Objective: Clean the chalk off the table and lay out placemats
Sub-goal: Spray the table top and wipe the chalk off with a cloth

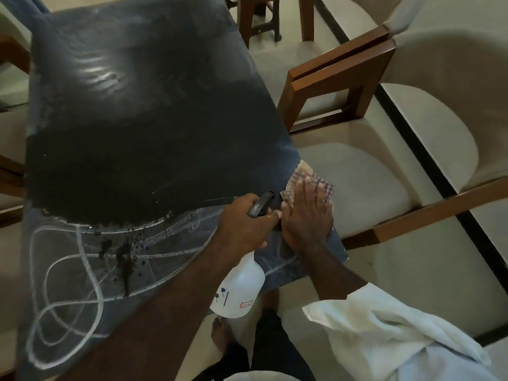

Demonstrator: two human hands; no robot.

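Note:
The dark table fills the left and middle of the view; its far part is wiped dark, and its near part carries white chalk loops and dark spray drips. My left hand grips the trigger head of a white spray bottle above the table's near right part. Beside it, my right hand presses flat on a checked cloth at the table's right edge.
Cream upholstered chairs with wooden frames stand right of the table, close to its edge. Another wooden chair frame stands beyond the far side. My bare foot shows on the pale floor under the near edge.

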